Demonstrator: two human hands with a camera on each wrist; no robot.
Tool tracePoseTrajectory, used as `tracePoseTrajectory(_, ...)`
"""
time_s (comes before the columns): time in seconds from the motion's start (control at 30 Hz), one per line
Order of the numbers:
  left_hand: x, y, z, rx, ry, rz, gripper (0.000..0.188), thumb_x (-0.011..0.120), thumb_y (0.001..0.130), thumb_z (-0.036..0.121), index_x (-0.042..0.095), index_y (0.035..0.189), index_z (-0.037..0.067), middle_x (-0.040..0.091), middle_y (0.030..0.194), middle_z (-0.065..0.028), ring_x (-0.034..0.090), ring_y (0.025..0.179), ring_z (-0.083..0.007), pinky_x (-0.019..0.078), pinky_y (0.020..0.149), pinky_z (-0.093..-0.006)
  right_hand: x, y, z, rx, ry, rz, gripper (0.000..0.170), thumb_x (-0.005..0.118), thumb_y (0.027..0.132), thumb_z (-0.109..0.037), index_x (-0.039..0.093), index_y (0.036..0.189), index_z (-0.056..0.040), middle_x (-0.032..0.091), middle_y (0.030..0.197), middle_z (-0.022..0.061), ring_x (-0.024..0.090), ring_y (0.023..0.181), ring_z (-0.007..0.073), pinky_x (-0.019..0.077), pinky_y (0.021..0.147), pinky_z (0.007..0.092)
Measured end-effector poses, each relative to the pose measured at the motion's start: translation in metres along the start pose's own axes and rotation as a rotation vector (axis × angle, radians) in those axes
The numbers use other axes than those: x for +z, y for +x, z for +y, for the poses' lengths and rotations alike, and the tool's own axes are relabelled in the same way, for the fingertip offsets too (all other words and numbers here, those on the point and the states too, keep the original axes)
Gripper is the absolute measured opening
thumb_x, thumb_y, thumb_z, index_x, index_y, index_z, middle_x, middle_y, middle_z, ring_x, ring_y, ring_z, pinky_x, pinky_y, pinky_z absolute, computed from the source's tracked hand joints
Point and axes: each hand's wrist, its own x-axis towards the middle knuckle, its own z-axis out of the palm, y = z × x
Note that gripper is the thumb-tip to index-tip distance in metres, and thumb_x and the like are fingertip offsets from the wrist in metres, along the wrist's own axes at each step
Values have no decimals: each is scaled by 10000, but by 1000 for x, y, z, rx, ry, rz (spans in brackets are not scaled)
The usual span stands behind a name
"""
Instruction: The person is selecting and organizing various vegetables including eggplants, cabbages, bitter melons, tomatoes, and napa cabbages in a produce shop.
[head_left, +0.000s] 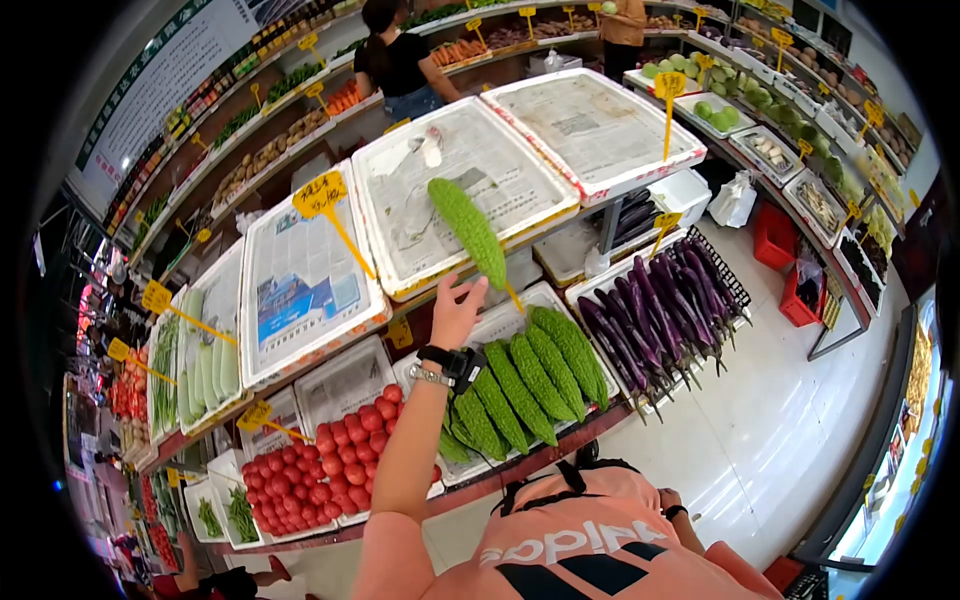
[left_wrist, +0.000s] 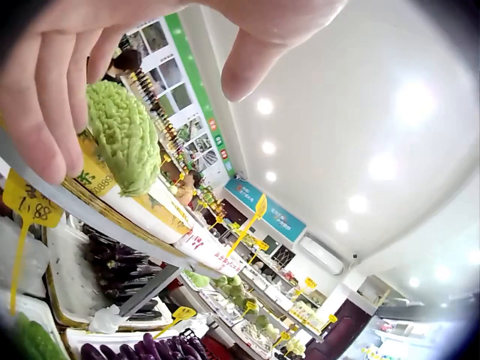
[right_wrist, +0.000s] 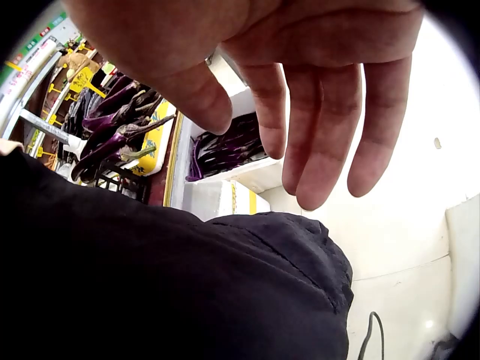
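- Just beyond the left grip (head_left: 458,308), a long, bumpy green bitter melon (head_left: 466,228) lies over a white foam tray (head_left: 540,216) lined with newspaper, its near end jutting past the front rim.
- That grip is released, thumb and fingers spread; whether a fingertip touches the bitter melon, I cannot tell.
- Below and right of it sits a row of bumpy green bitter melons (head_left: 540,375); farther right, long, glossy purple eggplants (head_left: 655,310).
- Well apart, the right grip (head_left: 668,497) hangs slack, holding nothing.
- The step seems to be taking or letting go of that single bitter melon.
- Taking calls for bringing the thumb in opposite the fingers; letting go, for withdrawing without nudging it.
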Motion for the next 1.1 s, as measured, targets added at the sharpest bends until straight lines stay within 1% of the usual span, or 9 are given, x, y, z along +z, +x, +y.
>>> tracePoseTrajectory(0.13, 23, 47, 22, -175, 45, -3, 1194, 723, 738, 531, -36, 1446, -59, 553, 1120, -281, 643, 815, -257, 541, 582, -339, -2, 5, 16, 97, 135, -21, 276, 546, 881, -232, 605, 1071, -40, 652, 852, 119, 621, 669, 234, 506, 521, 368)
tracePoseTrajectory(0.27, 49, 64, 40, -211, 396, 69, 1300, 719, 695, 593, -132, 1449, -37, 550, 1146, -267, 648, 683, -249, 537, 558, -330, -5, 1, 37, 159, 154, -26, 295, 507, 900, -209, 568, 1129, -34, 668, 908, 139, 649, 748, 255, 512, 560, 403)
tracePoseTrajectory(0.37, 59, 89, 14, -171, 113, 106, 1184, 783, 753, 271, -150, 1444, 41, 498, 1184, -255, 648, 754, -278, 566, 565, -344, -8, 3, 57, 193, 228, -77, 306, 475, 921, -200, 479, 1174, -30, 668, 920, 187, 677, 696, 308, 528, 504, 401)
tracePoseTrajectory(0.6, 64, 82, 8, -71, -229, 155, 879, 701, 813, 110, 58, 1410, 67, 543, 1033, -226, 645, 655, -247, 576, 521, -346, -4, 8, 91, 176, 120, -117, 333, 490, 900, -168, 488, 1198, -19, 653, 994, 213, 662, 795, 329, 533, 586, 453)
tracePoseTrajectory(0.7, 66, 74, 16, -95, -327, 179, 688, 699, 816, 129, 239, 1323, 59, 562, 944, -171, 635, 642, -242, 562, 497, -347, -7, 8, 88, 253, 215, -95, 327, 504, 898, -169, 511, 1194, -29, 657, 1004, 203, 664, 820, 328, 538, 628, 450)
tracePoseTrajectory(0.8, 50, 98, -8, -130, -599, 62, 740, 704, 830, 159, 209, 1376, 90, 583, 897, -164, 609, 596, -231, 523, 458, -363, -14, 11, 78, 313, 281, -72, 321, 518, 897, -169, 533, 1190, -39, 661, 1014, 192, 666, 846, 326, 544, 669, 447)
tracePoseTrajectory(0.87, 44, 95, -7, -125, -636, 57, 565, 694, 843, 190, 324, 1254, 76, 581, 833, -129, 592, 580, -219, 505, 439, -347, -17, 16, 72, 300, 296, -64, 317, 528, 896, -170, 548, 1187, -46, 664, 1021, 185, 667, 863, 325, 548, 696, 445)
tracePoseTrajectory(0.97, 33, 95, -10, -89, -645, 44, 314, 664, 874, 245, 490, 1028, 34, 570, 773, -80, 561, 564, -179, 476, 425, -303, -20, 26, 64, 202, 295, -62, 326, 480, 910, -151, 490, 1203, -7, 644, 984, 233, 668, 769, 355, 537, 574, 475)
tracePoseTrajectory(1.1, 7, 77, -10, -192, -917, -136, 281, 645, 890, 261, 509, 1009, 45, 555, 834, -66, 524, 619, -133, 461, 486, -255, -20, 40, 58, 190, 279, -78, 325, 488, 911, -156, 470, 1199, -5, 646, 971, 224, 671, 759, 350, 522, 525, 471)
